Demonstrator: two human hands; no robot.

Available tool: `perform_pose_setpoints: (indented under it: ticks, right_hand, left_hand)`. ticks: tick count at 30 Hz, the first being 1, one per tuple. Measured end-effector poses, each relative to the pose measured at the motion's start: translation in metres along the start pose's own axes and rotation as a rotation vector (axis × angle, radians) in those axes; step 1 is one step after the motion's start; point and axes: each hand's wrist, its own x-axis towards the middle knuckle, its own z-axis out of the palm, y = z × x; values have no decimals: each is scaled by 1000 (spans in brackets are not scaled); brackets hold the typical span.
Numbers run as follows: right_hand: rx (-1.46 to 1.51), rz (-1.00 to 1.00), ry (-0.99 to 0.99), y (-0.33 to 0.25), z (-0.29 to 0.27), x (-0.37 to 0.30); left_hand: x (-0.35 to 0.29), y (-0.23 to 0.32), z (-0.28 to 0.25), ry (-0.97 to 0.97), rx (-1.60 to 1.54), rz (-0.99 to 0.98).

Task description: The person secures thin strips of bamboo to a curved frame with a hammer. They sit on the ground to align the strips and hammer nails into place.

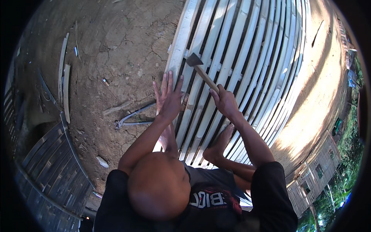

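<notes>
A slatted wooden platform [237, 27] runs away from the person, its long pale slats set side by side with dark gaps between them. The right hand [225, 101], above the middle of the platform, is wrapped around the lower end of a wooden handle, fingers closed on it. The handle belongs to a hatchet [205, 76], which is over the platform's left part; its dark metal head [194, 60] points up and to the left, near the platform's left edge board [181, 38]. Whether the head rests on the slats or hangs just above them, I cannot tell. The left hand [170, 98] is at that left edge, palm down, fingers spread apart and thumb held out, gripping nothing that shows; how hard it presses on the wood I cannot tell. The right foot [221, 145] is on the platform's near part, and the left foot [168, 139] is at its left edge, partly hidden behind the left forearm. Just left of the platform, on bare earth, lies a grey tool with two long arms [135, 123] opened into a V, and a scrap of wood [116, 109] lies beside it. Farther left of the platform are two thin sticks [67, 92] and a dark slatted panel [54, 166]. Well to the platform's right stands a woven wall [317, 174].
</notes>
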Motion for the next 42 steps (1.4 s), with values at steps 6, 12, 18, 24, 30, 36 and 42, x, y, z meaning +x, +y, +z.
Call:
perform_pose_setpoints:
  ticks: [6, 12, 18, 24, 30, 36, 42]
  right_hand:
    - [168, 32, 189, 21, -11, -27]
    - [171, -66, 320, 26, -22, -26]
    - [-74, 1, 215, 44, 0, 5]
    - [205, -69, 273, 28, -9, -13]
    - [-39, 18, 111, 42, -9, 7]
    - [480, 50, 70, 25, -31, -8]
    - [112, -69, -79, 59, -48, 2]
  left_hand:
    - [-3, 2, 1, 95, -15, 17]
    - [-24, 26, 16, -172, -38, 407]
    - [-22, 35, 15, -179, -40, 385]
    - [-23, 32, 12, -187, 34, 368]
    - [-21, 34, 13, -177, 23, 386]
    - [-23, 31, 13, -165, 8, 378]
    - [-21, 34, 15, -151, 10, 395]
